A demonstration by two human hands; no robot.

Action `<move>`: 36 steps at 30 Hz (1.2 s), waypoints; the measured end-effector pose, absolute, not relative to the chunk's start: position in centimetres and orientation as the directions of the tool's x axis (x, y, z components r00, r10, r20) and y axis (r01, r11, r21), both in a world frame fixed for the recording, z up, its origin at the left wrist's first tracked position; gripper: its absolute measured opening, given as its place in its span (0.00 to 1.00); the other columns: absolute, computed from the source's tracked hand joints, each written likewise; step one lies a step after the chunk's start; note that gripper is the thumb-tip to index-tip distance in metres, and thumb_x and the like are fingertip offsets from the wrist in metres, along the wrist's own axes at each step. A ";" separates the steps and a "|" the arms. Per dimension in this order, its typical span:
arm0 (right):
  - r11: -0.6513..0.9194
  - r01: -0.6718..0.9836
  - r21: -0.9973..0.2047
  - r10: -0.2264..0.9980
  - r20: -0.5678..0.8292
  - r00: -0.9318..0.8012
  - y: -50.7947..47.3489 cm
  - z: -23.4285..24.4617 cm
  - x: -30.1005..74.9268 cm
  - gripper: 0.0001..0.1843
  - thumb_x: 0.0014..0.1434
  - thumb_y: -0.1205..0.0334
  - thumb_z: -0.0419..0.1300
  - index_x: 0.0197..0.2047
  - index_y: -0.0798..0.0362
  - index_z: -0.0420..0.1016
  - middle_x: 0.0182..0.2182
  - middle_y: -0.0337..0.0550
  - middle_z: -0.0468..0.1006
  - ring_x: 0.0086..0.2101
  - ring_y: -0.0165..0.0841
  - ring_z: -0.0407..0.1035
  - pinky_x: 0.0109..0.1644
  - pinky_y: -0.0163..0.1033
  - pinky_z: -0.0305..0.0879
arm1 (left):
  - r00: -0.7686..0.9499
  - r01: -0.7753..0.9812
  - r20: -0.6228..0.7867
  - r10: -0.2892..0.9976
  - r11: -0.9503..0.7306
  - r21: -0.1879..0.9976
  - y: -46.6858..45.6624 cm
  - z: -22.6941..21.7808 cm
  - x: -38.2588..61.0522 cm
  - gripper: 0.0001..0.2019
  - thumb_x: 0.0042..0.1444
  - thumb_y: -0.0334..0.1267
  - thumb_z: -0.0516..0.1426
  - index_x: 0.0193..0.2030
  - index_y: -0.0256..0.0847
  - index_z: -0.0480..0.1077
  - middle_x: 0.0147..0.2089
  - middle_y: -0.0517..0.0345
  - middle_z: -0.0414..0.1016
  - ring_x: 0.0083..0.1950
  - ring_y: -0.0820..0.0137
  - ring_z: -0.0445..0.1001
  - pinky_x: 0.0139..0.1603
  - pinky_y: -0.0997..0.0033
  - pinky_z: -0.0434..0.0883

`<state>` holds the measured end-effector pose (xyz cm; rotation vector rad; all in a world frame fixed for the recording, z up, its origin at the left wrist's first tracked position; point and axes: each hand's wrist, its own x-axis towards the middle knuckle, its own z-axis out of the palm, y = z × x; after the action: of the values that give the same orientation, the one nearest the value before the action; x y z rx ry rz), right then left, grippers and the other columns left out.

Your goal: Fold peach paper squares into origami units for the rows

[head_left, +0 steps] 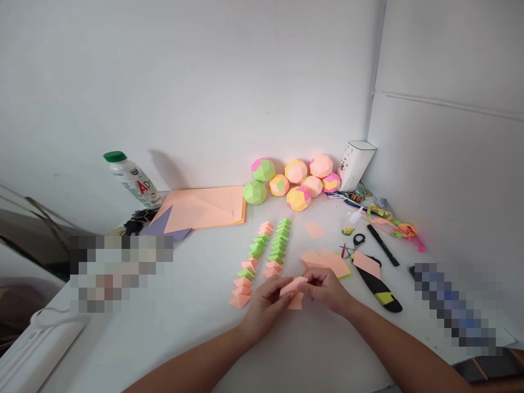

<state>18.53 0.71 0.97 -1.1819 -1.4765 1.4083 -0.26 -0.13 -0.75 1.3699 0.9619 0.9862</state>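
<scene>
My left hand [265,305] and my right hand [327,289] meet over the white table [196,322], both pinched on one small peach paper piece [293,290] that is partly folded. Just beyond my hands run two rows of folded paper units [264,254] in peach and green. A few loose peach paper squares [327,261] lie right of the rows, close to my right hand.
Several paper polyhedron balls [295,180] sit against the wall. A stack of peach sheets [204,207], a purple sheet [164,225] and a green-capped bottle [133,180] lie at the left. Scissors [354,244], a glue bottle [352,222], a black marker [382,244], a black-yellow cutter [379,286] and a white cup [355,165] are at the right.
</scene>
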 end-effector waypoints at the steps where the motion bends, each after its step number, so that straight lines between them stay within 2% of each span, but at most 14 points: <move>1: -0.022 0.118 -0.993 0.960 -0.054 -0.276 0.7 1.0 18.5 0.19 0.49 0.48 0.65 0.21 0.54 0.66 0.20 0.35 0.64 0.22 0.27 0.57 0.26 0.34 0.54 | 0.327 0.038 0.053 0.944 -0.069 0.997 -0.1 -0.8 -0.3 0.13 0.53 0.45 0.59 0.43 0.46 0.76 0.33 0.55 0.73 0.36 0.66 0.69 0.38 0.66 0.69; 6: 0.182 0.221 -0.958 0.960 0.125 -0.249 0.5 1.7 18.4 0.16 0.52 0.52 0.64 0.23 0.53 0.68 0.21 0.37 0.65 0.24 0.29 0.58 0.29 0.35 0.56 | 0.355 0.071 0.099 0.930 -0.133 0.989 -0.2 -0.7 -0.4 0.12 0.57 0.44 0.56 0.41 0.43 0.76 0.32 0.55 0.71 0.34 0.66 0.68 0.36 0.68 0.68; 8: 0.202 0.237 -0.950 0.956 0.139 -0.258 0.5 1.8 18.4 0.15 0.52 0.52 0.64 0.23 0.53 0.68 0.22 0.38 0.67 0.25 0.30 0.59 0.29 0.36 0.57 | 0.358 0.036 0.092 0.929 -0.112 0.993 -0.2 -0.6 -0.3 0.11 0.56 0.44 0.56 0.40 0.42 0.75 0.32 0.55 0.70 0.34 0.67 0.68 0.36 0.68 0.68; 15: 0.047 0.168 -0.985 0.953 -0.007 -0.303 0.5 1.2 18.5 0.17 0.50 0.49 0.65 0.25 0.54 0.70 0.21 0.36 0.67 0.23 0.28 0.60 0.27 0.35 0.57 | 0.349 -0.043 0.065 0.935 -0.053 0.998 -0.2 -0.6 -0.3 0.13 0.54 0.44 0.59 0.45 0.44 0.72 0.38 0.54 0.71 0.40 0.64 0.70 0.43 0.63 0.70; 19: -0.083 0.057 -0.995 0.953 -0.096 -0.288 0.7 0.9 18.8 0.18 0.50 0.48 0.65 0.27 0.55 0.68 0.21 0.35 0.66 0.22 0.28 0.63 0.26 0.34 0.61 | 0.296 -0.191 0.035 0.955 0.024 0.981 -0.1 -1.3 -0.1 0.15 0.53 0.43 0.60 0.48 0.44 0.70 0.41 0.54 0.72 0.44 0.64 0.70 0.46 0.63 0.70; 21: -0.114 0.011 -0.993 0.951 -0.113 -0.289 0.8 0.7 18.8 0.18 0.51 0.49 0.64 0.28 0.54 0.66 0.21 0.35 0.67 0.21 0.28 0.65 0.27 0.35 0.62 | 0.265 -0.240 0.041 0.963 0.025 0.970 -0.1 -1.7 0.0 0.16 0.53 0.42 0.60 0.48 0.44 0.70 0.41 0.54 0.72 0.44 0.65 0.70 0.47 0.63 0.69; 24: -0.111 -0.054 -0.992 0.953 -0.091 -0.289 0.6 0.6 18.6 0.16 0.55 0.51 0.62 0.36 0.51 0.62 0.20 0.31 0.67 0.20 0.27 0.64 0.25 0.34 0.63 | 0.257 -0.267 0.042 0.965 0.029 0.963 -0.3 -2.0 0.1 0.16 0.53 0.42 0.61 0.49 0.44 0.69 0.39 0.55 0.72 0.42 0.66 0.70 0.45 0.64 0.70; 26: -0.049 -0.032 -0.998 0.966 -0.039 -0.255 0.4 0.7 18.3 0.16 0.57 0.51 0.60 0.41 0.49 0.60 0.23 0.32 0.68 0.20 0.27 0.64 0.25 0.34 0.64 | 0.246 -0.266 0.040 0.968 0.028 0.963 -0.4 -2.0 0.1 0.16 0.53 0.43 0.61 0.48 0.44 0.69 0.38 0.55 0.71 0.40 0.67 0.70 0.43 0.65 0.70; 27: 0.017 0.027 -1.000 0.972 0.010 -0.235 0.3 0.7 18.2 0.15 0.57 0.52 0.60 0.42 0.49 0.61 0.27 0.36 0.69 0.23 0.28 0.66 0.26 0.35 0.65 | 0.237 -0.262 0.043 0.971 0.022 0.965 -0.4 -1.9 0.1 0.16 0.52 0.43 0.61 0.47 0.44 0.69 0.38 0.56 0.71 0.40 0.68 0.70 0.42 0.66 0.70; 29: 0.201 0.201 -0.959 0.961 0.153 -0.230 0.2 0.7 18.2 0.14 0.56 0.53 0.61 0.43 0.49 0.66 0.41 0.47 0.69 0.33 0.33 0.68 0.31 0.37 0.68 | 0.218 -0.249 0.056 0.974 0.000 0.968 -0.5 -1.8 0.1 0.15 0.52 0.43 0.62 0.46 0.44 0.69 0.37 0.57 0.69 0.39 0.68 0.69 0.41 0.67 0.70; 31: 0.370 0.336 -0.866 0.917 0.282 -0.284 0.1 0.6 18.2 0.13 0.55 0.55 0.62 0.42 0.51 0.71 0.51 0.52 0.63 0.41 0.38 0.67 0.37 0.41 0.69 | 0.210 -0.239 0.076 0.975 -0.025 0.971 -0.5 -1.7 0.0 0.15 0.52 0.42 0.62 0.46 0.45 0.70 0.35 0.58 0.67 0.38 0.69 0.68 0.41 0.68 0.70; 33: 0.454 0.377 -0.807 0.879 0.337 -0.338 0.2 0.5 18.3 0.10 0.56 0.57 0.60 0.41 0.51 0.74 0.51 0.53 0.64 0.42 0.39 0.67 0.40 0.42 0.70 | 0.215 -0.228 0.097 0.972 -0.047 0.973 -0.4 -1.8 0.0 0.15 0.53 0.41 0.61 0.47 0.45 0.70 0.33 0.60 0.65 0.36 0.71 0.67 0.40 0.69 0.70; 36: 0.490 0.373 -0.788 0.859 0.365 -0.359 0.2 0.3 18.3 0.08 0.60 0.61 0.56 0.39 0.51 0.76 0.44 0.51 0.71 0.41 0.38 0.69 0.40 0.41 0.71 | 0.233 -0.196 0.127 0.964 -0.081 0.977 -0.3 -1.9 -0.1 0.13 0.55 0.40 0.59 0.48 0.46 0.70 0.32 0.61 0.65 0.35 0.72 0.66 0.38 0.71 0.70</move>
<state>18.29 0.18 0.32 -1.0182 -1.9390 0.7721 -0.06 -0.30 -1.92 1.2526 0.8412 1.1822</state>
